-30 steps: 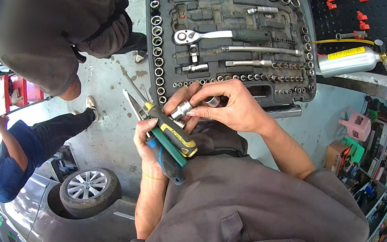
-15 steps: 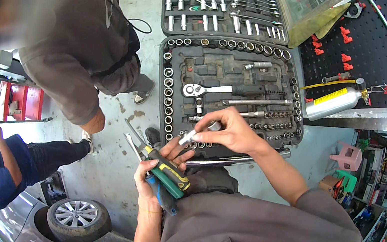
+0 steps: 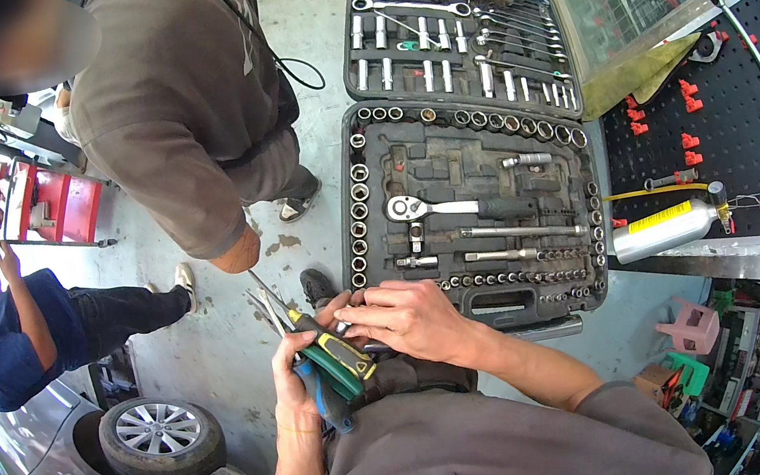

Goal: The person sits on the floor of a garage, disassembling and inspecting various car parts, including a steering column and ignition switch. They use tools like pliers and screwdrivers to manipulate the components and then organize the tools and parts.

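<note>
My left hand (image 3: pixel 291 381) is closed around a bundle of hand tools: a screwdriver with a black and yellow handle (image 3: pixel 344 351), a green handle (image 3: pixel 329 367) beside it and a blue handle (image 3: pixel 326 400) below. Their metal ends point up and away to the left. My right hand (image 3: pixel 413 322) is closed at the fingers of the left, pinching a small silver socket (image 3: pixel 343 326), of which only a bit shows. Just beyond both hands lies the opened socket set case (image 3: pixel 477 159), with a ratchet (image 3: pixel 408 207) in its tray.
A co-worker in a dark shirt (image 3: pixel 170 102) stands close on the left; another person in blue (image 3: pixel 27 328) is farther off. A car wheel (image 3: pixel 159 427) is at lower left. To the right are a silver bottle (image 3: pixel 662 230) and a black pegboard (image 3: pixel 644 146).
My right hand has come down and left against my left hand, bringing the silver socket with it. The left hand keeps hold of the screwdrivers. The view has shifted slightly.
</note>
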Demonstrator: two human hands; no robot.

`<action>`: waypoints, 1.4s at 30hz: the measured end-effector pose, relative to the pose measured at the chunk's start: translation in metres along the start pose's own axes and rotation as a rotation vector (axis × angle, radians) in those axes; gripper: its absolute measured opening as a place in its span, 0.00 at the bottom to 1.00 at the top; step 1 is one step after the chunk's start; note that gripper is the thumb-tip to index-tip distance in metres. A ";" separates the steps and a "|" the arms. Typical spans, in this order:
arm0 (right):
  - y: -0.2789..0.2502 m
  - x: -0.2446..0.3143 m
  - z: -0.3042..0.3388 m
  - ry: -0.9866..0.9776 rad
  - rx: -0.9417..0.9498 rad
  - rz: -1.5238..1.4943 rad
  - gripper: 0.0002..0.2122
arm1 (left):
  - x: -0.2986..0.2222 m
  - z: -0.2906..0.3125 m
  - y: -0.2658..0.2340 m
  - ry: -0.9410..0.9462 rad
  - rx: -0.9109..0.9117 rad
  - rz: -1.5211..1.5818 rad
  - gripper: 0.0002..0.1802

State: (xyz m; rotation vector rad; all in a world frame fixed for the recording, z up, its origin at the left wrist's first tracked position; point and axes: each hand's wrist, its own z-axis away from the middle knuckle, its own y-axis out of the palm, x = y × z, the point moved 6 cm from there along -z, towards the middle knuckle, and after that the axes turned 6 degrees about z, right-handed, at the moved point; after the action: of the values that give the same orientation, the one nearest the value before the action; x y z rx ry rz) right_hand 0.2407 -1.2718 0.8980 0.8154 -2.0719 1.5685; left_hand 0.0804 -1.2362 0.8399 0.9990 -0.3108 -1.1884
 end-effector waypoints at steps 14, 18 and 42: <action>-0.022 -0.011 -0.012 0.302 0.021 -0.735 0.07 | 0.000 -0.003 0.017 0.058 0.048 0.136 0.49; -0.028 -0.017 -0.010 0.362 -0.059 -0.731 0.06 | -0.001 -0.003 0.028 0.068 0.023 0.162 0.47; -0.045 -0.183 -0.106 0.495 -0.170 -0.418 0.13 | -0.004 0.007 0.030 0.106 0.145 0.363 0.27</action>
State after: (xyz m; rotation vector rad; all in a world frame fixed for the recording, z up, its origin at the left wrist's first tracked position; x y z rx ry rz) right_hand 0.4047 -1.1415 0.8429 0.6610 -1.5351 1.1971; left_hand 0.0924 -1.2348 0.8680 1.0743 -0.4768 -0.7902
